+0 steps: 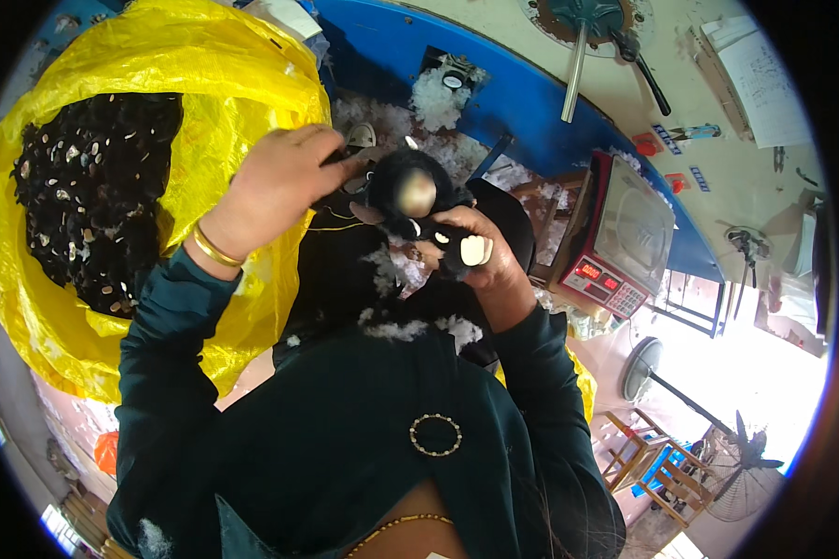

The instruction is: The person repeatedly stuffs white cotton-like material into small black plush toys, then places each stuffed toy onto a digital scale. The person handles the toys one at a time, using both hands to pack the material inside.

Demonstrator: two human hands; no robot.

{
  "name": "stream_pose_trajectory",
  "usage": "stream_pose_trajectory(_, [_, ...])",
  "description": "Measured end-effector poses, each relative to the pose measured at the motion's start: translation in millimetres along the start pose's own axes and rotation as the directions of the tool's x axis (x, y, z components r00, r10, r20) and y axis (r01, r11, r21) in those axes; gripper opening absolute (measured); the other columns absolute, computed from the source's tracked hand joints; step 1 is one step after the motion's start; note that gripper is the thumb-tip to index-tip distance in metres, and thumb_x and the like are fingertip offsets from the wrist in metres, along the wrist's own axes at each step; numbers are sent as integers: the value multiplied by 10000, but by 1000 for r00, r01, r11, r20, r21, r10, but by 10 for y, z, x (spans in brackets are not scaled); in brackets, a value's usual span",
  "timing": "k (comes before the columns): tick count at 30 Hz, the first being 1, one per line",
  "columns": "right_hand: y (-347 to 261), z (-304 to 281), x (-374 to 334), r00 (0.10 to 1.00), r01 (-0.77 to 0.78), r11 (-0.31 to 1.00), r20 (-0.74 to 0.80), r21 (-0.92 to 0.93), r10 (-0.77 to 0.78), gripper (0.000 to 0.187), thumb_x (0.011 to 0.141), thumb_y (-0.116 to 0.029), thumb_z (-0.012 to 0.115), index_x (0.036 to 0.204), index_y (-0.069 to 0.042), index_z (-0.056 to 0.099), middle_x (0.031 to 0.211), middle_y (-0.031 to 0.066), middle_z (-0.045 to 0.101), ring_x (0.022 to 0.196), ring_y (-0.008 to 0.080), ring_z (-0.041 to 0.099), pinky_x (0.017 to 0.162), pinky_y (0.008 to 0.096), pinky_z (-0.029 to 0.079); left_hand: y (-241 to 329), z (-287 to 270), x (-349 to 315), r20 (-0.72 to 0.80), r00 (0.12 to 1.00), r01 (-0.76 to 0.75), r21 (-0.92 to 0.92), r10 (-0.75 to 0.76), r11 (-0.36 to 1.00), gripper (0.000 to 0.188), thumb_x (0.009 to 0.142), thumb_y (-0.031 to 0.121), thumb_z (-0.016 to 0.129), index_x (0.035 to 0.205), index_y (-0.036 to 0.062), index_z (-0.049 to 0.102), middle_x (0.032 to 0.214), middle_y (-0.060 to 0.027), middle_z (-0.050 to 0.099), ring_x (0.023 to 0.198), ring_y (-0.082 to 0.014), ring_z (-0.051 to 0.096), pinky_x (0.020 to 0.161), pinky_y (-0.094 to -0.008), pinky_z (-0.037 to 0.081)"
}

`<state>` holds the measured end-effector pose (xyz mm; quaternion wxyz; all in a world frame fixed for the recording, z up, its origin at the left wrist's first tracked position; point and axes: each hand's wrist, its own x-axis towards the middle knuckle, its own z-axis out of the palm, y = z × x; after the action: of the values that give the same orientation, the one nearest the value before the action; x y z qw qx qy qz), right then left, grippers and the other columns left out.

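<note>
A black plush toy (414,191) with a pale face patch, light ears and cream-coloured feet is held over my lap. My right hand (492,250) wraps round its lower body, near a cream foot. Just left of the toy is my left hand (284,177), its fingers bent together and pointing toward the toy's side. What those fingers pinch, if anything, is too small to make out. A thin pale line like thread runs below them toward the toy. Tufts of white stuffing (396,330) cling to my dark clothes.
A large yellow bag (238,121) full of black plush pieces (93,205) stands at left. More white fluff lies by the blue-edged table (522,65). A red digital scale (615,238) sits at right. Beyond it are a standing fan (738,470) and a wooden chair (639,449).
</note>
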<state>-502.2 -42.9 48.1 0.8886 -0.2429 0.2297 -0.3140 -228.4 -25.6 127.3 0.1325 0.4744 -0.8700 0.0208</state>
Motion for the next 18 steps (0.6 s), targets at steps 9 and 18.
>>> stream_pose_trajectory(9, [-269,-65,96,859,-286,645,-108,709,500,195,880,-194,503,766,-41,461,644,52,392,562,159,391,489,297,307,-136,-127,40,229,973,63,-320,12,945,185,706,126,717,850,52,626,889,-89,570,888,-294,562,767,-378,456])
stream_pose_trajectory(18, [-92,99,-39,950,114,579,-83,-808,-303,316,716,27,770,977,-2,595,802,33,587,724,107,580,624,251,471,8,80,35,289,952,2,-341,103,940,158,765,204,707,794,69,630,819,-96,602,821,-299,569,752,-389,443])
